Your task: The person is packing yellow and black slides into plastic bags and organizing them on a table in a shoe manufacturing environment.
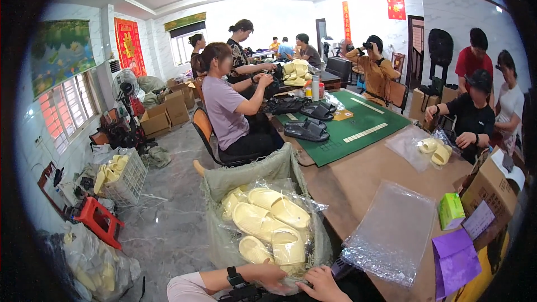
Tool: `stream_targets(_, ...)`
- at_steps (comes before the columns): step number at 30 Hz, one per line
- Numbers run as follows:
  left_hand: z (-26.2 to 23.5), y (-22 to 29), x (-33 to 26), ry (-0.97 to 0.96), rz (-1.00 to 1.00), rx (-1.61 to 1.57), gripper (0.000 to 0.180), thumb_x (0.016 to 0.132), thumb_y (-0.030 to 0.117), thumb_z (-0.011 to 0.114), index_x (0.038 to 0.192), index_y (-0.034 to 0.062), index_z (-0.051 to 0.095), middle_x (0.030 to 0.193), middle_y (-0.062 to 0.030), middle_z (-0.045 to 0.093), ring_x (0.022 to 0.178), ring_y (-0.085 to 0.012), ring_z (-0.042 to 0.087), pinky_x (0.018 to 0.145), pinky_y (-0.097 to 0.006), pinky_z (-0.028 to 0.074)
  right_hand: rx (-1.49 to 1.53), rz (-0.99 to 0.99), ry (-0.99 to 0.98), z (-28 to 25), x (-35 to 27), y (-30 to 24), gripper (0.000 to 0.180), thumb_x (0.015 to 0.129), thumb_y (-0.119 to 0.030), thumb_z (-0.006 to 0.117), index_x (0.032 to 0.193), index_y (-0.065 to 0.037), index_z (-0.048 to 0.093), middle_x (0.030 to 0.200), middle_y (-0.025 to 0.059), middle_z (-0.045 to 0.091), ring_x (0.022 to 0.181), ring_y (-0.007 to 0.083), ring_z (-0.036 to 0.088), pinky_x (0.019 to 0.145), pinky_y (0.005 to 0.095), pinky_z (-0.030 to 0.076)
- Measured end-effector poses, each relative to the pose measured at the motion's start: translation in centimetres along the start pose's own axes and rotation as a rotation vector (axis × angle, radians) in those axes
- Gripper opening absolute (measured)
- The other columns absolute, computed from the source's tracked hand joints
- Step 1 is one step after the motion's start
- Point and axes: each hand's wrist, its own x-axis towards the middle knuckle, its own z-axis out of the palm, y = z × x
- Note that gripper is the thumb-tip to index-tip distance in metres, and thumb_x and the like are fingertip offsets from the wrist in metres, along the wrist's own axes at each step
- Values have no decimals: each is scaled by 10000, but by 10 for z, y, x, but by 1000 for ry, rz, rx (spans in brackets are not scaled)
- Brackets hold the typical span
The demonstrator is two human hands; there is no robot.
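A grey-green woven sack [212, 201] stands open before me, holding several pale yellow slippers [257, 218] in clear plastic bags. At its near side my left hand [267, 274], with a black watch [235, 275] on the wrist, is closed on a clear plastic bag [279, 284]; its fingertips are partly hidden. My right hand [323, 285] lies beside it at the sack's near right edge, fingers apart and slightly bent, with no object visible in it. Right of the sack, a stack of flat clear plastic bags [394, 229] lies on the brown table [335, 190].
A green mat [358, 117] bears black slippers [306, 130]. At the right stand a green box [451, 211], a purple bag [456, 263] and a cardboard box [486, 196]. A co-worker [475, 112] handles yellow slippers there. Left are a white crate [130, 179] and red stool [100, 221].
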Motion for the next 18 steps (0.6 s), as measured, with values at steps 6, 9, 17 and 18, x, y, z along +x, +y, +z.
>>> stream_targets(6,13,-25,8,-55,-28,-97,616,864,582,463,967,-3,631,892,-219,642,867,-366,622,761,-484,458,16,-21,39,5,0,-2,153,745,-153,644,782,-39,550,805,129,551,869,315,518,858,452,362)
stream_targets(9,11,-30,12,-109,-14,-113,558,846,540,539,985,6,620,870,-218,639,832,-347,624,710,-401,476,-24,-45,94,4,-1,-4,153,732,-147,646,773,-45,539,796,137,538,848,322,511,865,458,353)
stream_targets(17,-1,-59,-21,510,112,-217,370,786,360,673,1009,70,619,847,-169,639,783,-334,610,679,-412,468,49,110,229,4,-4,20,222,787,-234,685,852,-47,584,928,75,609,950,257,560,864,412,361)
stream_targets(18,-6,-57,-26,614,-9,-70,352,777,348,671,1013,92,626,856,-156,638,796,-333,607,692,-427,463,56,111,216,-2,-3,19,213,798,-220,675,872,-43,584,975,76,602,971,253,556,877,389,363)
